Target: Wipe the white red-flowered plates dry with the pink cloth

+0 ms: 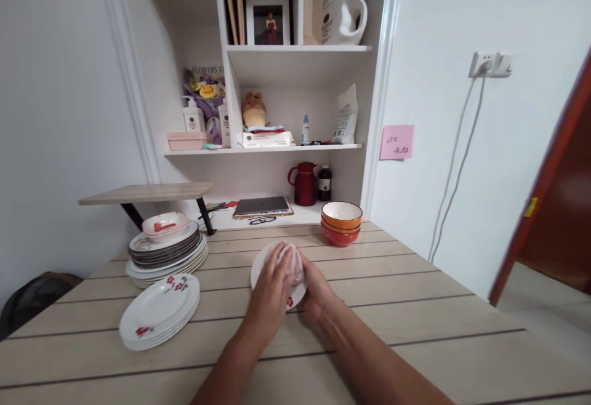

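A white plate [259, 262] with a red flower pattern is in front of me, tilted a little above or on the table; I cannot tell which. My left hand [273, 282] presses a crumpled pale pink cloth [292, 263] onto the plate's face, its fingers bent over the cloth. On the opposite side, my right hand [319, 289] grips the plate's right rim, with some fingers hidden behind it. To the left lies a stack of oval white plates [159, 306] with red flowers. Behind them rises a taller stack of round plates [168, 254], topped by a white bowl [165, 225].
Orange and red bowls [341, 223] stand stacked at the table's back right. A small raised wooden shelf [148, 192] stands at the back left. Glasses [263, 220], a dark laptop-like slab [261, 205] and a red jug [305, 184] are behind the table [415, 306].
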